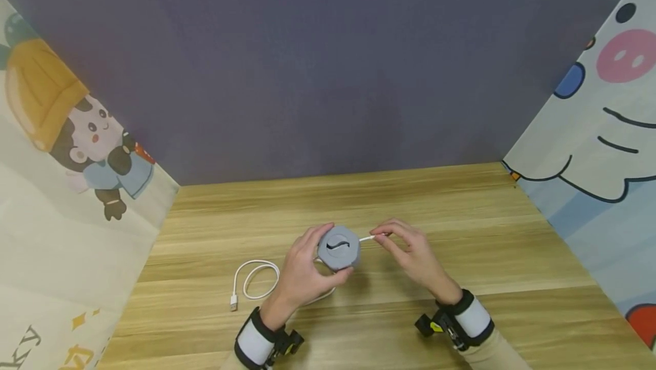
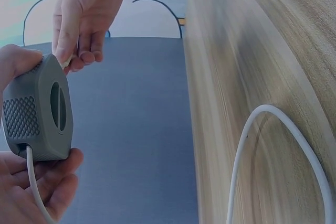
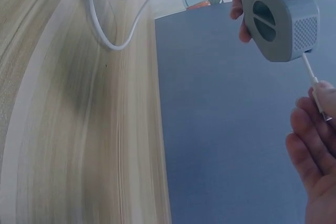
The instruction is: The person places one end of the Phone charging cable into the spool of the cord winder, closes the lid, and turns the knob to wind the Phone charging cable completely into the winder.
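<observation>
My left hand (image 1: 307,270) grips a grey rounded cable reel (image 1: 339,247) a little above the wooden table (image 1: 461,301). The reel (image 2: 39,111) has a slot in its face and textured sides. A white cable (image 1: 256,279) leaves its left side, loops on the table and ends in a USB plug (image 1: 233,302). My right hand (image 1: 410,250) pinches the other white cable end (image 1: 370,238) just right of the reel (image 3: 281,18). In the right wrist view that cable end (image 3: 314,85) runs from the reel down to my fingertips (image 3: 325,98).
A dark grey wall (image 1: 328,68) stands behind the table. Cartoon-printed panels close off the left side (image 1: 72,188) and the right side (image 1: 599,148). Bare wood lies around both hands.
</observation>
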`<state>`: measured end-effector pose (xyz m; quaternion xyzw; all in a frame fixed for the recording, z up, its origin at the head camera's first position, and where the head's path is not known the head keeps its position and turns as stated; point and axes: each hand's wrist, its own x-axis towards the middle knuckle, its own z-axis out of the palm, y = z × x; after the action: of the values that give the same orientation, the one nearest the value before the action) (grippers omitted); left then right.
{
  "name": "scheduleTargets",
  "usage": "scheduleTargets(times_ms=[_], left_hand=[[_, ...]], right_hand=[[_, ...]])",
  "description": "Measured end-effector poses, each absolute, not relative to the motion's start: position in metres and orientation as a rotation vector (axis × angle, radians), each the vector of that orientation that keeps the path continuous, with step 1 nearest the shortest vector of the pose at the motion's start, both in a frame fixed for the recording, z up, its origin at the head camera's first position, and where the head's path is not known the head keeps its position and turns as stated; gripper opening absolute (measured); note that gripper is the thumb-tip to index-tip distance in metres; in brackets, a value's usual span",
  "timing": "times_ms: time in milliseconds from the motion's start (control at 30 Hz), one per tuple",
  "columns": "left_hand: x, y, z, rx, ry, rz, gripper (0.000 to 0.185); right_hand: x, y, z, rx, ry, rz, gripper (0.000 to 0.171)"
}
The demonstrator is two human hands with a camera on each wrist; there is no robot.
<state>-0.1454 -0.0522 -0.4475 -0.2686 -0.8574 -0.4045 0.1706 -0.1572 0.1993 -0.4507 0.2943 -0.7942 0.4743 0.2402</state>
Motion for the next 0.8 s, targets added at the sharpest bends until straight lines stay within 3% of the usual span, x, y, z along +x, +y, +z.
scheduleTargets(times_ms=[800], left_hand=[[-0.143,-0.058,-0.452,-0.692,-2.448,-1.177,0.082]], right_hand=[[-0.160,0.225,-0.460,0.654,-2.175,1.344,0.030]])
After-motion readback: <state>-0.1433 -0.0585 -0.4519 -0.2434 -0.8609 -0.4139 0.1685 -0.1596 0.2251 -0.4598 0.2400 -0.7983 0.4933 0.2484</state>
